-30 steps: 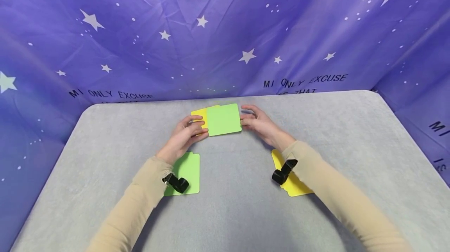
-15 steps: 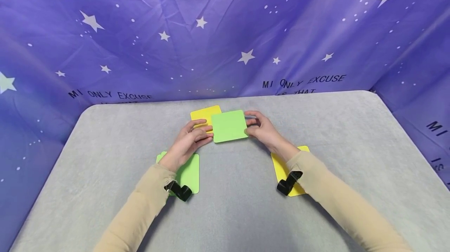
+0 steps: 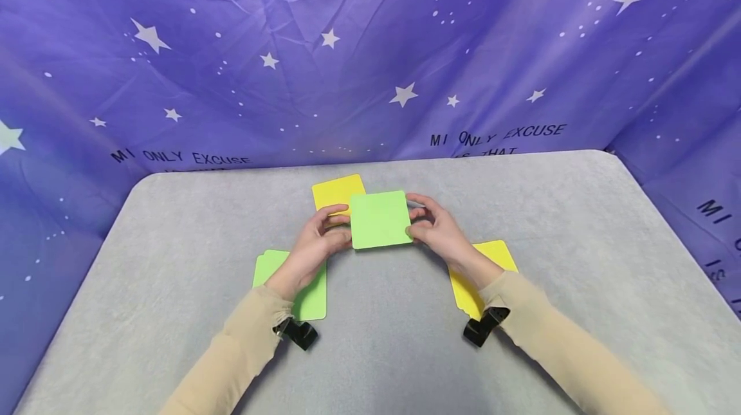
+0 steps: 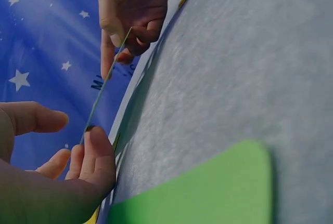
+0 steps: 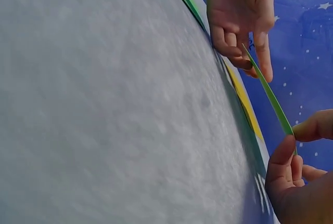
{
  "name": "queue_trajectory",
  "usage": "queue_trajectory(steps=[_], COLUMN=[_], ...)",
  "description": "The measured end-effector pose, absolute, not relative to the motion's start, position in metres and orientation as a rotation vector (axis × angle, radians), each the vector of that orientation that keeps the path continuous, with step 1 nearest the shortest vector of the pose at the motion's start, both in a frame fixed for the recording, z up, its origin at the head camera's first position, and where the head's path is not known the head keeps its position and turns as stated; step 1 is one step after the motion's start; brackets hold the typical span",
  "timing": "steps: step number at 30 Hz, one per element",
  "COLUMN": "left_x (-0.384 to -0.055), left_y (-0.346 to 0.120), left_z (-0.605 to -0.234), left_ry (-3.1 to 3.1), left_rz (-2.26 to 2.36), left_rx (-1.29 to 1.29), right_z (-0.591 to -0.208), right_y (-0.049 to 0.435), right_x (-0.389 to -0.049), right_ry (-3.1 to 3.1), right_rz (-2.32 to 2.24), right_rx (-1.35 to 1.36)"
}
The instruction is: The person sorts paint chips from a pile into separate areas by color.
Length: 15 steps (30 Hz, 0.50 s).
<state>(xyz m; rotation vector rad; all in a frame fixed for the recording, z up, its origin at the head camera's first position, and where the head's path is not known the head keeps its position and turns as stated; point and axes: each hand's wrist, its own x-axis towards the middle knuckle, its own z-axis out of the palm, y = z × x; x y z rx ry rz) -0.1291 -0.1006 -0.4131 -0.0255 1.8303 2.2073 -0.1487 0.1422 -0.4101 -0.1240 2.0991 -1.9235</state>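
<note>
A light green card point(image 3: 381, 221) is held up over the middle of the table, face toward the head camera; the wrist views show it edge-on. My right hand point(image 3: 442, 230) pinches its right edge, thumb on the front and fingers behind. My left hand point(image 3: 317, 242) is at its left edge with fingers spread; in the left wrist view one fingertip touches the edge while another stands apart from it. Behind the green card and partly hidden lies yellow card material point(image 3: 338, 191). Green cards point(image 3: 312, 299) lie beneath my left wrist, yellow cards point(image 3: 496, 254) beneath my right forearm.
The grey table point(image 3: 388, 350) has rounded far corners. Along its back and sides hangs a purple star-patterned cloth point(image 3: 359, 67) with black lettering. Each wrist carries a small black camera mount point(image 3: 298, 332).
The green card has come away from the yellow at the back, moving toward me and slightly right. The right hand now pinches its edge; both hands have drawn nearer to me.
</note>
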Motion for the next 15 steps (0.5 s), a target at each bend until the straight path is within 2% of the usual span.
queue_trajectory(steps=[15], left_x=[-0.105], left_y=[-0.112], left_z=[-0.42], left_ry=[1.865], left_rz=[2.168], left_rx=[0.07], right_z=[-0.408], right_y=[0.135], right_x=[-0.118], right_ry=[1.989], right_rz=[-1.979], right_rx=[-0.194])
